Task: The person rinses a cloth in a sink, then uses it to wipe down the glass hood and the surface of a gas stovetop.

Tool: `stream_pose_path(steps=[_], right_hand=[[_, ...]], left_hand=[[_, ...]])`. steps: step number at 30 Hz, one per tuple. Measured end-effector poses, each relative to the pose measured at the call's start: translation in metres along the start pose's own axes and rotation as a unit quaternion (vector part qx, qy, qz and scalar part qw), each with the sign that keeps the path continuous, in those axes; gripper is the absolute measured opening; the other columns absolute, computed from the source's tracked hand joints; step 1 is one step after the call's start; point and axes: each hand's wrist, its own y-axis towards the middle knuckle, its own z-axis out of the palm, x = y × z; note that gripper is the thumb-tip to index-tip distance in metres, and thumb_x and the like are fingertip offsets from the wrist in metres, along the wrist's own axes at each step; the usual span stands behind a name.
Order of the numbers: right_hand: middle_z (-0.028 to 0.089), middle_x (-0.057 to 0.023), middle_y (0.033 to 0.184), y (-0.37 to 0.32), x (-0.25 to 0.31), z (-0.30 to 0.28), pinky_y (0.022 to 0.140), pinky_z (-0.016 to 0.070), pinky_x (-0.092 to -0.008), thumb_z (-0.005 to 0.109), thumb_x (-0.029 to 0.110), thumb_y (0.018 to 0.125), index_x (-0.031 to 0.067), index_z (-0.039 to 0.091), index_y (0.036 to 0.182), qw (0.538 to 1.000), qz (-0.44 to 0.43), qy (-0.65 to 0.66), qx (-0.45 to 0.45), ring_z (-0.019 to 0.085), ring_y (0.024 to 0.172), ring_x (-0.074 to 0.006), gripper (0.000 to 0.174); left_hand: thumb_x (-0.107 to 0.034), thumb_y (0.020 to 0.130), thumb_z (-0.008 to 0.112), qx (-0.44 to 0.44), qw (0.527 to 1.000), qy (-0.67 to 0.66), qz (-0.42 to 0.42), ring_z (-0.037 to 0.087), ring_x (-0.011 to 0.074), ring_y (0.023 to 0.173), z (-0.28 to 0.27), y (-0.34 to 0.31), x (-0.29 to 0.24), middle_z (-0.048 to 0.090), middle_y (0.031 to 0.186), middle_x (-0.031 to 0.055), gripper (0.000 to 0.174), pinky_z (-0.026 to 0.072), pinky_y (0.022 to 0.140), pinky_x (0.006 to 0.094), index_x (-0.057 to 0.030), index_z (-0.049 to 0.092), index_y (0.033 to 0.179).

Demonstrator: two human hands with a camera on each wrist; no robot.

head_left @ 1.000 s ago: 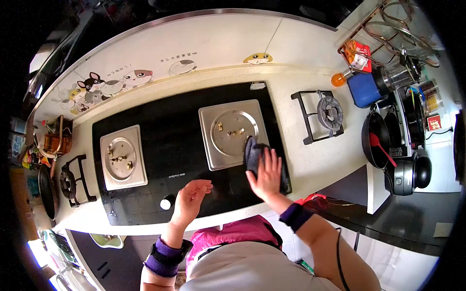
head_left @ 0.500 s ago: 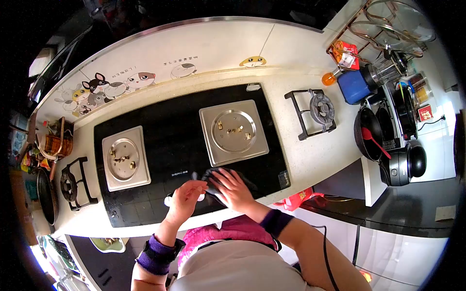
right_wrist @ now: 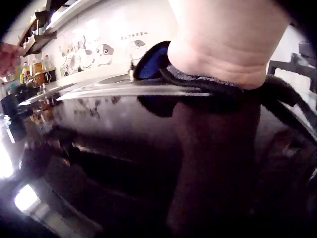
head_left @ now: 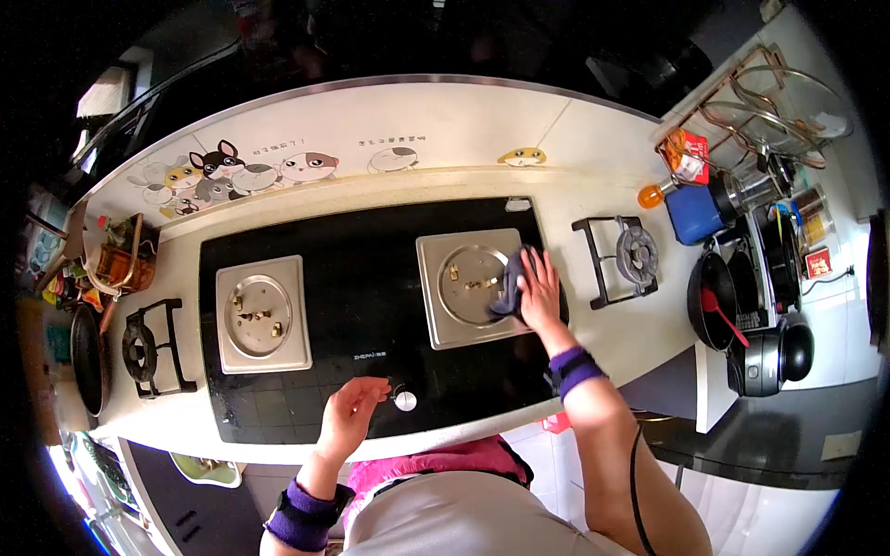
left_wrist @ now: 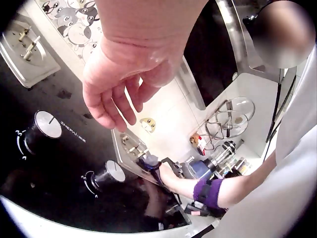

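Observation:
In the head view the right hand (head_left: 540,293) lies with extended fingers on a dark cloth (head_left: 509,285), at the right edge of the right steel burner plate (head_left: 436,322) of the black glass hob (head_left: 362,269). The right wrist view shows the cloth (right_wrist: 198,79) beneath that hand, flat on the glass. My left hand (head_left: 350,413) hovers over the hob's front, beside a round knob (head_left: 405,400), fingers loosely bent and holding nothing. In the left wrist view the left hand (left_wrist: 129,79) hangs above the glass, touching nothing. Small brass parts show on both plates.
Pan supports stand on the counter, one (head_left: 635,255) right of the hob, another (head_left: 141,348) left. At the right are a blue appliance (head_left: 693,214), a black pan with a red utensil (head_left: 712,289) and pot lids. A basket (head_left: 122,264) and pan (head_left: 89,360) sit left.
The right hand first moved with the cloth from the right plate to the front middle, then back to the plate's right edge. The left hand stays near the front. The head view has shifted.

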Motion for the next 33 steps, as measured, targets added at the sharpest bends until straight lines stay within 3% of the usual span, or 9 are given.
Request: stream_pose_path(steps=[6, 10, 16, 22, 28, 33], right_hand=[[0.027, -0.0096, 0.155, 0.117, -0.005, 0.023, 0.115, 0.0178, -0.056, 0.044, 0.031, 0.1, 0.0185, 0.029, 0.15, 0.987, -0.15, -0.03, 0.044, 0.019, 0.144, -0.036, 0.054], [0.02, -0.0137, 0.157, 0.154, 0.042, 0.04, 0.116, 0.0109, -0.0571, 0.043, 0.042, 0.098, 0.0137, 0.023, 0.152, 0.965, -0.217, -0.053, 0.136, 0.012, 0.146, -0.0369, 0.064], [0.012, -0.0137, 0.159, 0.164, 0.139, 0.06, 0.117, 0.0024, -0.0567, 0.043, 0.054, 0.095, 0.0176, 0.014, 0.154, 0.946, -0.254, -0.009, 0.199, 0.004, 0.147, -0.0363, 0.075], [0.014, -0.0128, 0.159, 0.146, 0.199, 0.072, 0.116, 0.0005, -0.0598, 0.043, 0.061, 0.092, 0.0182, 0.019, 0.153, 0.949, -0.256, -0.006, 0.184, 0.004, 0.147, -0.0381, 0.079], [0.017, -0.0152, 0.158, 0.076, 0.22, 0.062, 0.115, 0.0032, -0.0611, 0.052, 0.051, 0.09, 0.0141, 0.023, 0.152, 0.921, -0.335, 0.057, 0.19, 0.008, 0.146, -0.0393, 0.078], [0.022, -0.0128, 0.157, 0.001, 0.194, 0.021, 0.117, 0.0092, -0.0579, 0.061, 0.041, 0.087, 0.0161, 0.027, 0.151, 0.892, -0.384, 0.097, 0.218, 0.013, 0.146, -0.0342, 0.077]], left_hand=[[-0.018, 0.101, 0.051, -0.022, 1.0, -0.021, -0.008, 0.063, 0.0142, 0.093, -0.002, 0.0, -0.002, 0.068, 0.102, 0.0087, 0.024, 0.0503, 0.083, 0.0285, 0.0002, 0.061, 0.114], [-0.017, 0.101, 0.051, -0.041, 0.998, -0.039, -0.014, 0.065, 0.0157, 0.095, 0.007, 0.011, -0.008, 0.069, 0.105, 0.0096, 0.024, 0.0507, 0.085, 0.0289, 0.0004, 0.061, 0.114], [-0.016, 0.1, 0.052, -0.048, 0.998, -0.051, 0.001, 0.065, 0.0155, 0.096, 0.019, 0.022, -0.014, 0.069, 0.105, 0.0091, 0.023, 0.0509, 0.085, 0.0283, 0.0002, 0.061, 0.114], [-0.016, 0.1, 0.051, -0.049, 0.998, -0.046, 0.0, 0.064, 0.0149, 0.096, 0.024, 0.017, -0.008, 0.069, 0.105, 0.0091, 0.023, 0.0503, 0.085, 0.0276, 0.0, 0.062, 0.113], [-0.017, 0.101, 0.051, -0.04, 0.998, -0.054, 0.003, 0.063, 0.0143, 0.095, 0.021, 0.002, 0.001, 0.068, 0.104, 0.0092, 0.025, 0.0496, 0.086, 0.0281, 0.0009, 0.06, 0.116], [-0.015, 0.101, 0.05, -0.027, 0.997, -0.072, 0.008, 0.063, 0.0138, 0.095, 0.006, -0.009, -0.004, 0.067, 0.107, 0.0106, 0.025, 0.0494, 0.086, 0.0276, 0.0015, 0.06, 0.117]])
